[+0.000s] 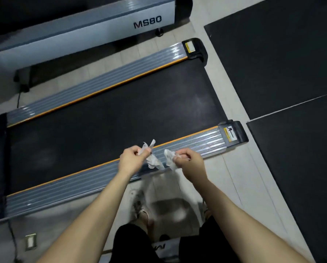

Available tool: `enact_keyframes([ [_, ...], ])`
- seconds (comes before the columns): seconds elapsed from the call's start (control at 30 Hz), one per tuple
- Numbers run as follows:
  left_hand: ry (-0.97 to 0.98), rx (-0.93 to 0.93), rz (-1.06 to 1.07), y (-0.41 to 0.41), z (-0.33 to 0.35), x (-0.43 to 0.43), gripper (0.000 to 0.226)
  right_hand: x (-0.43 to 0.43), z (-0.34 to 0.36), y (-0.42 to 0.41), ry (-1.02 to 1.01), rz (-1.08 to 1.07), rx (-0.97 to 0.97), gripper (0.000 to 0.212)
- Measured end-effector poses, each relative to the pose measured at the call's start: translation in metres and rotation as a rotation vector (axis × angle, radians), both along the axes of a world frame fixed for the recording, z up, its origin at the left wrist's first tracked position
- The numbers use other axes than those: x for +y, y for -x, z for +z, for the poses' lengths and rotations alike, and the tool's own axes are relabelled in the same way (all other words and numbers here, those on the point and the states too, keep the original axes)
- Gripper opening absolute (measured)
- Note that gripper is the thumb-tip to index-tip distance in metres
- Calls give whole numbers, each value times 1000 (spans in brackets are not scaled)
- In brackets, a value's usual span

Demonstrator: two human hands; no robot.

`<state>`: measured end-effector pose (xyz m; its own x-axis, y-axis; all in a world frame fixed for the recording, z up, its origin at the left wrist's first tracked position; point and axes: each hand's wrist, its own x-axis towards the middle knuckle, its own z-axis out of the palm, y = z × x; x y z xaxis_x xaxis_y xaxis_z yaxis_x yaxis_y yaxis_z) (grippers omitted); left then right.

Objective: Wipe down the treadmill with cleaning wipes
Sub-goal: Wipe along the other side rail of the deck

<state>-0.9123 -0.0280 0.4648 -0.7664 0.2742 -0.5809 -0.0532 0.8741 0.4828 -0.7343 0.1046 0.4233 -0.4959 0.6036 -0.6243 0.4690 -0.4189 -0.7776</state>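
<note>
The treadmill's black belt [111, 120] runs diagonally across the view, with a ribbed grey side rail [54, 192] edged in orange on the near side and another rail [102, 80] on the far side. My left hand [132, 158] pinches a crumpled white wipe [153, 160] above the near rail. My right hand [189, 160] pinches another piece of crumpled wipe [169, 157]. The two pieces hang close together between my hands, and I cannot tell whether they are joined.
A second treadmill marked MS80 [147, 21] stands beyond the far rail. Black floor mats [282, 54] lie to the right on the light tiled floor. My feet in sandals [139, 205] stand beside the near rail. A cable [12, 238] runs at the lower left.
</note>
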Motion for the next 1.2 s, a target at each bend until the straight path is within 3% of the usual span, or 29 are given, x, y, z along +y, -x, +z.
enact_keyframes([
  [0.13,-133,-206,-53,-7,-52,-8,31,-38,-44,28,-52,128,59,23],
  [0.27,-270,-242,-72,14,-125,-20,24,-66,-114,51,-121,168,38,43],
  [0.4,-353,-256,-13,45,-211,-58,23,-69,-201,68,-89,33,-11,26],
  [0.5,-361,-51,-124,56,-281,-89,7,-65,-262,82,25,-14,-44,20],
  [0.53,-365,-32,-163,56,-300,-95,14,-64,-278,85,50,-23,-46,20],
  [0.7,-460,-294,-67,50,-346,-83,56,-57,-309,96,178,-61,36,16],
  [0.87,-609,-352,-96,45,-351,-61,65,-49,-297,104,155,-15,102,30],
  [1.0,-645,-321,-34,42,-359,-60,65,-52,-305,104,106,-26,33,44],
  [1.07,-662,-302,-27,40,-362,-60,65,-52,-307,99,-71,-15,-43,60],
  [1.13,-638,-279,-23,37,-365,-61,65,-53,-305,88,-489,89,-94,68],
  [1.2,-597,-261,-9,38,-365,-63,62,-57,-304,76,-835,255,-10,61],
])
